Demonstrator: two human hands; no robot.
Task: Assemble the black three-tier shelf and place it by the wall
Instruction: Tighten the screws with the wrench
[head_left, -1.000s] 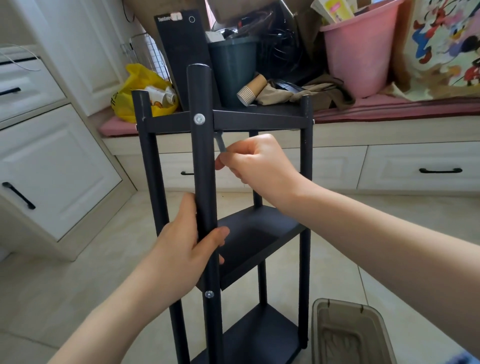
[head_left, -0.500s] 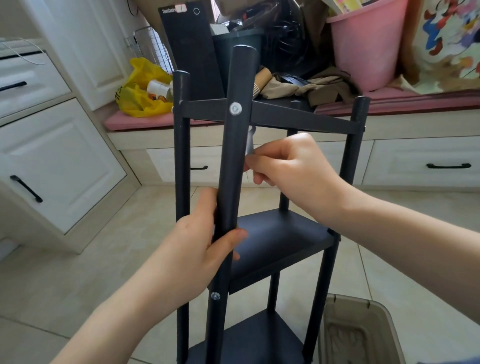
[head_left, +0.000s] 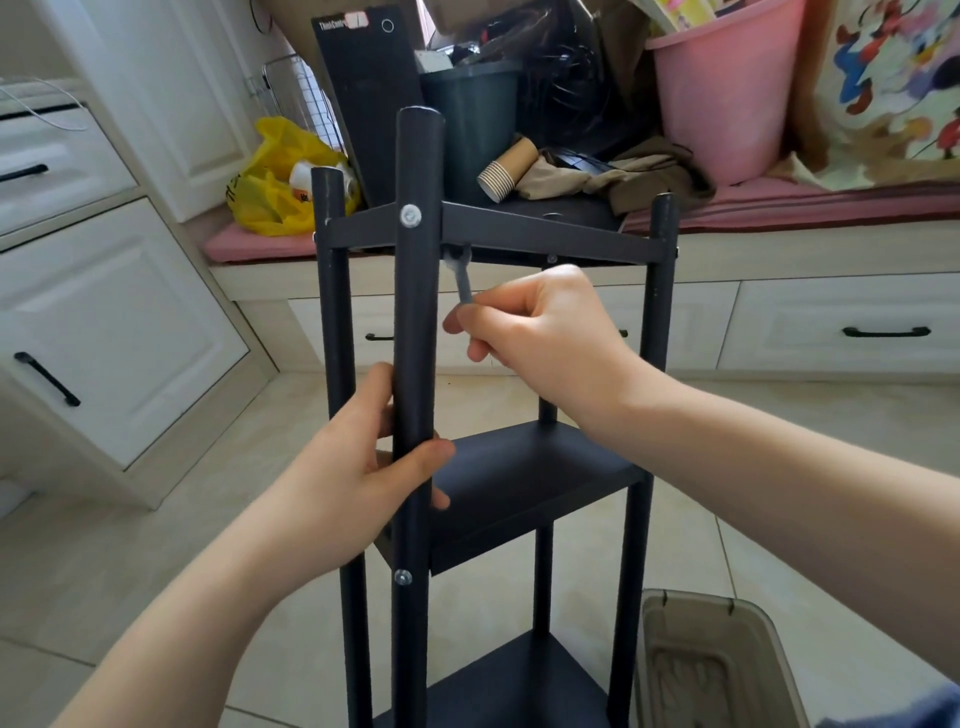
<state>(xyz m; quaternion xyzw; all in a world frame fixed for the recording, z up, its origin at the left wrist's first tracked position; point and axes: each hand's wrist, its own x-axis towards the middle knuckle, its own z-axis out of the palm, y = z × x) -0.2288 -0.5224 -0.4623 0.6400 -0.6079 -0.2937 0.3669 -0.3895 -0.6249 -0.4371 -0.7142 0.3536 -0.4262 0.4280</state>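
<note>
The black shelf (head_left: 519, 478) stood centre frame on the floor. The left hand (head_left: 358, 483) curled its fingers round the front post (head_left: 415, 312). The right hand (head_left: 540, 332) pinched a small wrench (head_left: 462, 283) under the top tier, probably tightening that joint. The next move called for turning the wrench with the post steadied.

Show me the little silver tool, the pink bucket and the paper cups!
silver tool (head_left: 463, 285): head view, on its bare shaft.
pink bucket (head_left: 722, 104): head view, on its front wall.
paper cups (head_left: 508, 170): head view, on the stack's brown side.
</note>
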